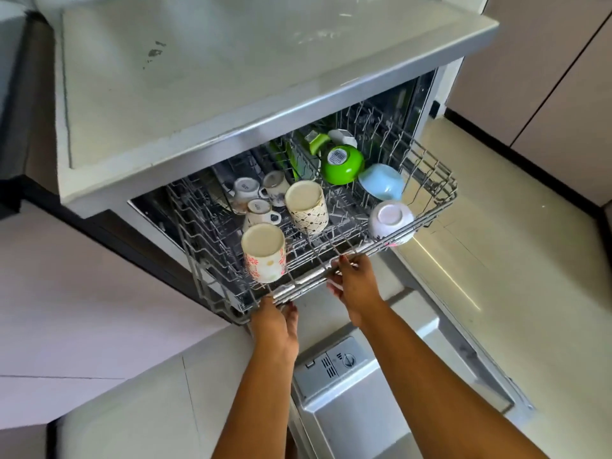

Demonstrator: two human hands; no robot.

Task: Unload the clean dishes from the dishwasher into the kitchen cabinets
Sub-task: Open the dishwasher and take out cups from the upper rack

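the clean dishes sit in the upper rack (442,180), which is pulled out of the dishwasher over the open door (351,422). nearest me, at the front left, a floral cup (264,256) stands upside down. behind it a taller patterned cup (306,208) is also inverted, with three small mugs (260,215) clustered just to its left. on the right side a white bowl (390,220) lies bottom up against the front corner. a pale blue bowl (381,182) leans behind that one, and a green bowl (342,162) with a sticker on its base is behind that. further back are a green item and a white one that i cannot make out clearly.

my left hand (275,321) grips the rack's front rail near its left corner, fingers over the wire. my right hand (356,286) grips the same rail nearer the middle, fingers curled over the top and thumb below. the two hands are apart along the rail.

a detergent dispenser (334,362) is set in the door's inner face. the grey countertop (231,61) overhangs the machine, and pale floor tiles (496,243) lie to the right.
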